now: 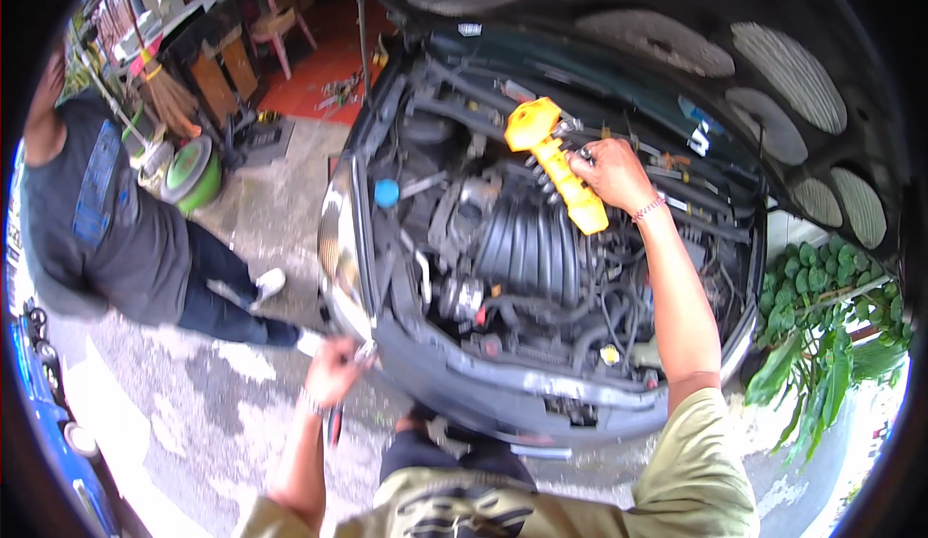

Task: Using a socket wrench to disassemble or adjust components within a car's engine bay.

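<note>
Before me lies the engine bay (527,248), the raised hood (580,1) behind and above it. The tool holder (559,166) in my right hand (611,173) is over the engine bay. Left of me stands a person (116,219); plants (822,287) grow right of the car (454,383).

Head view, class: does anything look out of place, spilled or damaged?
Yes: small metallic-looking items lie scattered on the red floor, perhaps spilled, too small to identify. Their untidy spread looks odd. The yellow holder in the right hand shows no clear damage.
</note>
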Demonstrator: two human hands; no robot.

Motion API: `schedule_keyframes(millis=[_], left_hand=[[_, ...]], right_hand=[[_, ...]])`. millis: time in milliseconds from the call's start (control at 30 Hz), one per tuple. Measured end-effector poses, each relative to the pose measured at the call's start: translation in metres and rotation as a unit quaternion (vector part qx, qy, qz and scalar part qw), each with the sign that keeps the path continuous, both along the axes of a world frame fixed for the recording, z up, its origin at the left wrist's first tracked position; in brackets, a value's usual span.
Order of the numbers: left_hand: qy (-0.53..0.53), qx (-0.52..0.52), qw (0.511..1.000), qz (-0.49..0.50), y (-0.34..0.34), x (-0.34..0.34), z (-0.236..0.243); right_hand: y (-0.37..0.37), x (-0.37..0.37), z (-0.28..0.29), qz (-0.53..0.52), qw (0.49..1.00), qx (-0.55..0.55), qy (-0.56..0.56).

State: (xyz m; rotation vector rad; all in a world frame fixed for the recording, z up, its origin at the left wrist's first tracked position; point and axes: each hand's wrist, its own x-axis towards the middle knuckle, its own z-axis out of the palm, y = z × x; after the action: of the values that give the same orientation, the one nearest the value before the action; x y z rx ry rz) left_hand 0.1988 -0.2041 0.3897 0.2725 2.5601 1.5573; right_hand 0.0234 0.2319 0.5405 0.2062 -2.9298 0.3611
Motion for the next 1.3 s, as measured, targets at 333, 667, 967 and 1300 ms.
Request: schedule_keyframes(millis=[333, 667, 967, 1300], left_hand=[[0.12, -0.172, 0.899, -0.385, 0.138, 0.067, 0.115], [-0.033, -0.18, 0.796, -0.576, 0.162, 0.081, 0.15], [0.09, -0.263, 0.728, -0.626, 0.147, 0.08, 0.183], [0.068, -0.226, 0.719, -0.653, 0.132, 0.086, 0.182]], right_hand=[[-0.053, 0.364, -0.07, 0.056, 0.762, -0.473, -0.439], [-0.089, 0.437, -0.007, 0.079, 0.936, -0.334, 0.077], [-0.13, 0.431, 0.04, 0.167, 0.953, -0.232, 0.103], [-0.156, 0.432, 0.029, 0.133, 0.979, -0.108, 0.106]])
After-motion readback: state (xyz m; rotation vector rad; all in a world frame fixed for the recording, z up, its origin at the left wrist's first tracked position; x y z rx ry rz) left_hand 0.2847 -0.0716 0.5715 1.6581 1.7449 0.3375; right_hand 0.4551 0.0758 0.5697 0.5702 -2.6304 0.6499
